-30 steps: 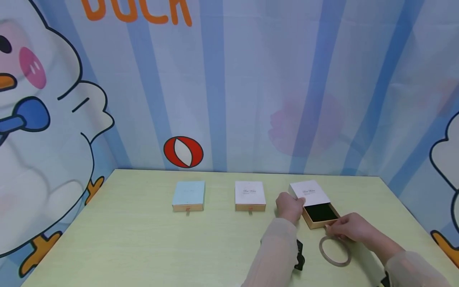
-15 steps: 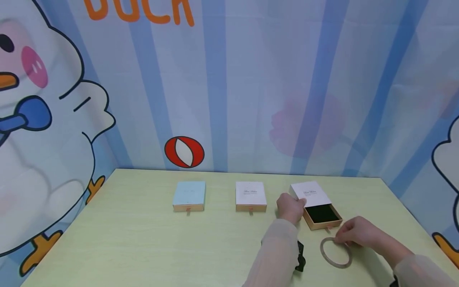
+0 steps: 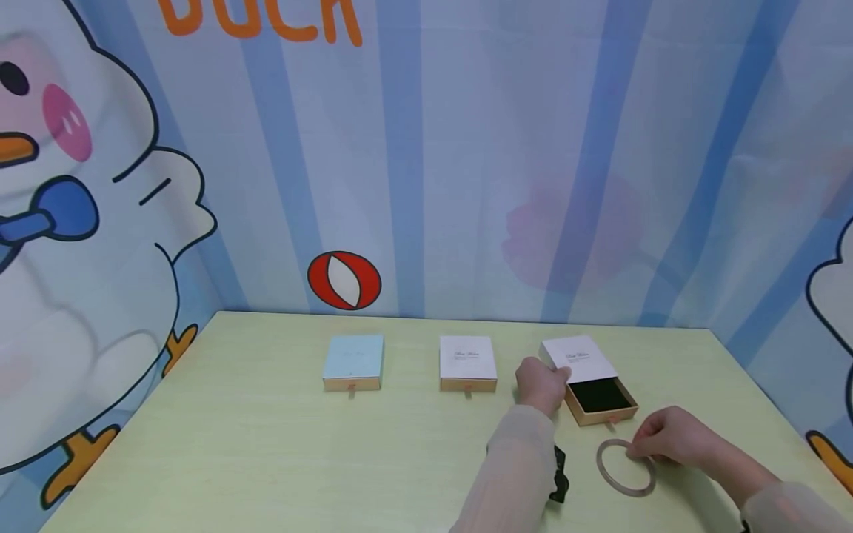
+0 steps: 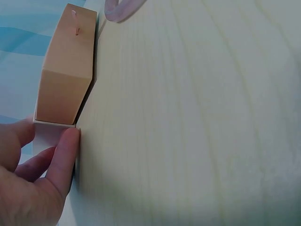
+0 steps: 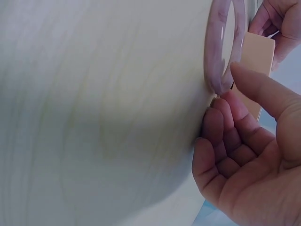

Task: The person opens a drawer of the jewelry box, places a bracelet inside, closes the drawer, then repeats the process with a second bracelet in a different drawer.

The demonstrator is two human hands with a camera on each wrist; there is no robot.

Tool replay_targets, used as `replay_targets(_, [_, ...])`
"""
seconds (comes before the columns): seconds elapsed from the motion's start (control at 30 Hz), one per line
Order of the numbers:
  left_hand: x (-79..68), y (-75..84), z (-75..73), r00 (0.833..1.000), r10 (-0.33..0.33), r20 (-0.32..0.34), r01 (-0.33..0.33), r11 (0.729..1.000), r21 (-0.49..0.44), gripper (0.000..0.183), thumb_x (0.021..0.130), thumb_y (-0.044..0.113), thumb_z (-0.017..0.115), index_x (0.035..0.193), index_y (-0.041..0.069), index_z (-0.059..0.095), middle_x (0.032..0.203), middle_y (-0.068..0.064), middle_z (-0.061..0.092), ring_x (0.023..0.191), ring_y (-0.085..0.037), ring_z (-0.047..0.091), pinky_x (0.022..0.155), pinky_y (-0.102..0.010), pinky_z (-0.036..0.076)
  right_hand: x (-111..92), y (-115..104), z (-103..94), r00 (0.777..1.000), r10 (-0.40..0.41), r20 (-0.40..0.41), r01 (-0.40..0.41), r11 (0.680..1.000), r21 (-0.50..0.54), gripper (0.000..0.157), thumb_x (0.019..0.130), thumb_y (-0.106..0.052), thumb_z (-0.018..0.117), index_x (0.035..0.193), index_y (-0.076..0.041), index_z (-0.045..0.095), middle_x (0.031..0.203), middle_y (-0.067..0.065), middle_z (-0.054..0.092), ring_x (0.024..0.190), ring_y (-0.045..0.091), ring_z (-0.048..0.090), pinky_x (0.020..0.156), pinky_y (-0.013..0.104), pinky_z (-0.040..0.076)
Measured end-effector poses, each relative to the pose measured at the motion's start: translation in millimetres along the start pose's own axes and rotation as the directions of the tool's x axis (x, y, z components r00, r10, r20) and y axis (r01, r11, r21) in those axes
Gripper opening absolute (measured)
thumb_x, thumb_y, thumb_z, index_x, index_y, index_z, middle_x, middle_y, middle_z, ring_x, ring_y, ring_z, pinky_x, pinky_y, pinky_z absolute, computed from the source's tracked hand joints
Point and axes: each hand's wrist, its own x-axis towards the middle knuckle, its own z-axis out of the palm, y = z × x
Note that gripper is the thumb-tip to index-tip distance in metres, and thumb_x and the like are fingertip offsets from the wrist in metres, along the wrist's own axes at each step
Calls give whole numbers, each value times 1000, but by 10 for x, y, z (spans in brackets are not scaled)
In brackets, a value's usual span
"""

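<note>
In the head view, a white drawer-style gift box stands at an angle at the right, its tan drawer pulled partly out and lined in dark material. My left hand grips the white cover from its left side; thumb and fingers hold its front end in the left wrist view. In front of the drawer a pinkish-grey bangle lies on the table. My right hand has thumb and index finger at its upper right rim, pinching it; the other fingers curl beneath in the right wrist view.
A closed white box stands in the middle and a closed light-blue box to its left, each with a small pull tab in front. Behind the pale wooden table hangs a blue striped cartoon backdrop.
My right hand has left the drawer's pull tab and moved right and nearer, onto the bangle's rim. My left hand stays on the white cover.
</note>
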Motion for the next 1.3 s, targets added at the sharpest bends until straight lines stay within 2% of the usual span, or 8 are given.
replay_targets(0.13, [-9, 9, -2, 1000, -1, 1, 2, 1000, -6, 24, 81, 21, 75, 80, 3, 59, 73, -4, 55, 65, -17, 52, 58, -30, 46, 3, -5, 6, 1000, -8, -20, 7, 1000, -17, 15, 79, -14, 73, 76, 0, 66, 58, -4, 52, 56, 11, 46, 50, 22, 38])
replay_targets(0.37, [-11, 24, -12, 1000, 23, -15, -23, 1000, -8, 25, 80, 20, 76, 79, 2, 60, 72, -4, 56, 65, -18, 52, 59, -31, 46, 17, -45, 17, 998, 23, -55, -26, 998, -59, 11, 78, -11, 73, 74, -2, 68, 59, -3, 54, 58, 12, 48, 50, 22, 38])
replay_targets(0.63, [-10, 37, -23, 1000, 24, -16, -25, 1000, -16, 24, 80, 20, 76, 77, 2, 60, 72, -4, 56, 65, -18, 51, 59, -31, 46, 12, -53, 16, 998, -12, -69, 4, 994, -111, 11, 79, -10, 71, 72, -3, 67, 60, -2, 55, 59, 13, 48, 51, 22, 38])
replay_targets(0.83, [-16, 37, -24, 1000, 14, -17, -14, 1000, -6, 25, 80, 21, 76, 79, 2, 60, 73, -4, 56, 65, -18, 52, 59, -31, 47, 4, -81, -13, 998, 4, -58, -10, 994, -106, 12, 81, -11, 71, 74, -2, 66, 63, 0, 56, 61, 14, 48, 53, 24, 40])
replay_targets(1.07, [-18, 9, -3, 1000, -12, -7, 12, 1000, -1, 25, 80, 22, 76, 79, 4, 59, 69, -4, 54, 57, -16, 53, 54, -28, 44, -6, -69, -32, 999, -1, -51, -4, 996, -85, 11, 82, -10, 70, 79, -1, 66, 65, 1, 58, 62, 15, 51, 51, 26, 42])
replay_targets(1.3, [-15, -3, 7, 1000, 0, -9, 0, 1000, -14, 25, 80, 22, 76, 77, 4, 58, 67, -4, 54, 54, -15, 52, 52, -27, 43, -25, -81, -54, 999, 2, -46, -5, 998, -69, 11, 84, -10, 69, 82, 0, 68, 64, 2, 59, 60, 15, 51, 49, 28, 44])
